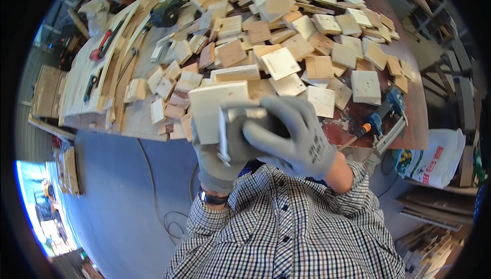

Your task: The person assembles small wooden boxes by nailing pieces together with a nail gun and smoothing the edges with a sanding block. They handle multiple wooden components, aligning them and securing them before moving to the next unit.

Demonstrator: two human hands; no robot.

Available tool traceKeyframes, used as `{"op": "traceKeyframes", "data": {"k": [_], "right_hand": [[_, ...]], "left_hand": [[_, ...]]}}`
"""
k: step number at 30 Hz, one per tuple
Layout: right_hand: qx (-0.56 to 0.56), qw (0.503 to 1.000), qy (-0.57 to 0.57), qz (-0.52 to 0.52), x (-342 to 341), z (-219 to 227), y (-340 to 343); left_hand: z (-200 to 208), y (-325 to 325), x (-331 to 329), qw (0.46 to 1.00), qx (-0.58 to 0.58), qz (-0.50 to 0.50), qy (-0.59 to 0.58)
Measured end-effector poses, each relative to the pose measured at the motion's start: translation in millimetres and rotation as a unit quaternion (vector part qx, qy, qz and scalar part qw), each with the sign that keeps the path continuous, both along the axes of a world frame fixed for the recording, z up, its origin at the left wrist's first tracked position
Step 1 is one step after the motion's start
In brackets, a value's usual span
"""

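Observation:
Grey work gloves cover both of my hands. Fingers of my left hand [214,164] are closed round the lower part of a squarish pale wood block [216,108], which stands tilted above the table's near edge. My right hand [302,138] grips a dark grey, curved piece with a pale strip along its left edge [223,133]; motion blur hides its exact kind. That piece is right up against the wood block, though I cannot tell whether they touch. Just beyond my hands, a large heap of loose wood blocks [281,63] covers the table.
A blue power tool [381,111] lies at the table's right edge. Boards with a red-and-black tool [105,41] and a dark circular-shaped tool [166,13] occupy the left. A white plastic bag [433,156] sits right of the table. A cable [149,171] runs across the floor.

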State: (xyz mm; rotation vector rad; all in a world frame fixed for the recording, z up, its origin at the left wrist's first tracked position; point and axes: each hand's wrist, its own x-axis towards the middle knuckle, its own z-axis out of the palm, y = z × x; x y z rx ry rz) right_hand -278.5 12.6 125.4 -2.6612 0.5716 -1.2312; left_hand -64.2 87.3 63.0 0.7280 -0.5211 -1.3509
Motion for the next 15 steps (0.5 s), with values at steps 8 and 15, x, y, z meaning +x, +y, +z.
{"op": "traceKeyframes", "data": {"k": [8,15], "right_hand": [[0.018,0.997,0.012,-0.068,-4,9,-18],[0.034,0.988,-0.063,-0.139,-8,21,-51]], "left_hand": [[26,-6,-15,0.967,0.003,-0.101,0.234],[27,-2,-27,0.973,0.019,-0.100,0.206]]}}
